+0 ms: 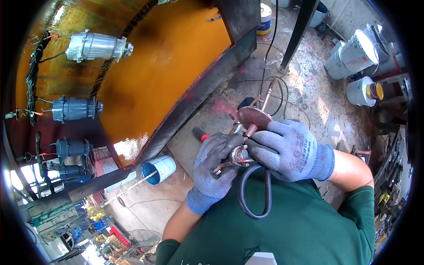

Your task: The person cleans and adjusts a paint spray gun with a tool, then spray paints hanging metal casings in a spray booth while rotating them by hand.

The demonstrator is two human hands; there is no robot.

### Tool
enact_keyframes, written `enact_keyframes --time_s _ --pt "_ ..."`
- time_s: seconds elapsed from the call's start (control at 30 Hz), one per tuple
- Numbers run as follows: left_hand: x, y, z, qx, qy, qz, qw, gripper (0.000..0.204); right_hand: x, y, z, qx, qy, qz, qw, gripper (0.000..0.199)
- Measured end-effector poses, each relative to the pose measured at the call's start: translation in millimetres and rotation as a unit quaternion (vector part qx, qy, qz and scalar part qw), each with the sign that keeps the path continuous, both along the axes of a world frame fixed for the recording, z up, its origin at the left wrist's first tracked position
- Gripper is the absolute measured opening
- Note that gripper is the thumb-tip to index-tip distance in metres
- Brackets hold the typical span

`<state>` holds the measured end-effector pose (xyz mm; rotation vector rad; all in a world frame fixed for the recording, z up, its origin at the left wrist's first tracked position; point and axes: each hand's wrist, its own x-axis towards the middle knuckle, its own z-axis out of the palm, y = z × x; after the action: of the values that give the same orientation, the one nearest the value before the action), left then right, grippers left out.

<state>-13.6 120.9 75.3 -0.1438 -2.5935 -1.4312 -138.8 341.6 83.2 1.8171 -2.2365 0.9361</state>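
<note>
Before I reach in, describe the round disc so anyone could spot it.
Find the big orange surface, upper left. Move right and down to the gloved right hand; the disc shows at its upper left. It's flat, round and reddish-brown, unlike the looped dark hose below.

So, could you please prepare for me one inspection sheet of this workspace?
Surface: concrete floor, stained and speckled.
Job's things: metal tool with a round disc, held up off the floor.
Clutter: blue bucket at left; pale buckets at upper right; black-and-red handle.
Left hand: gloved, gripping the tool's body.
Right hand: gloved, fingers closed at its stem.
Cables: black hose looped below the hands; black cable at upper centre-right.
Surroundings: amber panel with dark edging; grey cylindrical units at left.
</note>
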Motion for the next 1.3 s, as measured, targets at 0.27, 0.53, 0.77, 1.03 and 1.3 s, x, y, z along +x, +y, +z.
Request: enact_keyframes --time_s 0.27,0.53,0.77,1.03,1.3 --pt "-1.5 -3.9 -3.6 -0.006 0.016 -0.018 1.0 0.05 4.4 0.3 9.1 0.044 -0.003 -0.01 0.999 0.036" --pt "-0.6 0.8 -2.4 -0.038 0.03 -0.006 0.999 0.048 7.3 -0.2 3.2 0.029 -0.054 -0.053 0.997 0.042" --pt "7.3 4.4 -7.8 0.007 0.014 0.033 0.999 0.051 8.5 14.5 -0.6 0.008 -0.074 -0.035 0.997 0.041" --pt "11.9 4.9 -9.1 0.015 0.025 0.033 0.999 0.052 13.4 19.1 2.3 0.024 -0.061 -0.038 0.997 0.042" --pt "13.3 4.6 -6.0 0.008 0.022 0.02 1.0 0.051 18.6 18.1 4.3 0.036 -0.04 -0.038 0.998 0.035"
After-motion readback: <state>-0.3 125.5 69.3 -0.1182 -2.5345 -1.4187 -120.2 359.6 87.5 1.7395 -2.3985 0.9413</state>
